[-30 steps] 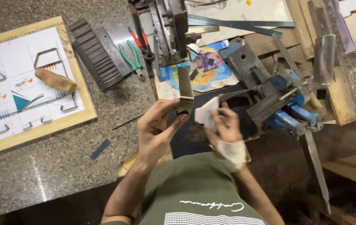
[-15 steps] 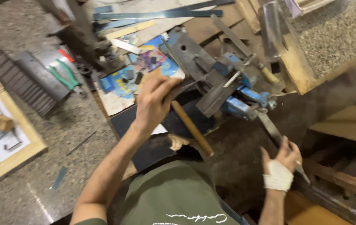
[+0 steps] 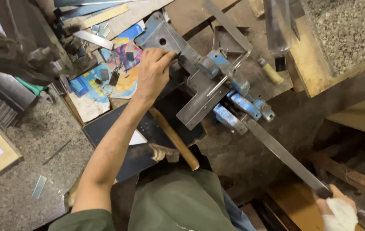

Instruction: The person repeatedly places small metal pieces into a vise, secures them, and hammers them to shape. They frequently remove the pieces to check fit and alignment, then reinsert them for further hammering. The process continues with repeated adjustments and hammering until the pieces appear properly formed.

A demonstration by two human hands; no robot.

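A cluttered worktop [image 3: 28,145] carries a blue bench shear [image 3: 234,102]. Its long steel lever [image 3: 285,158] runs to the bandaged right hand [image 3: 338,209], closed around it. The left hand [image 3: 152,75] presses fingers on a metal piece at the blade.

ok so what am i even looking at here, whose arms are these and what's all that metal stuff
This is one view from a camera worn on a person's head, looking down at their own two bare hands; no robot is involved. The left hand presses on grey metal plates at a bench tool with blue parts, likely a hand-lever bender or cutter. The right hand, wrapped in white bandage, has its grip closed on the end of the tool's long metal lever. A wooden-handled tool lies under the left forearm. The bench also holds colourful printed sheets, metal strips and green-handled pliers.
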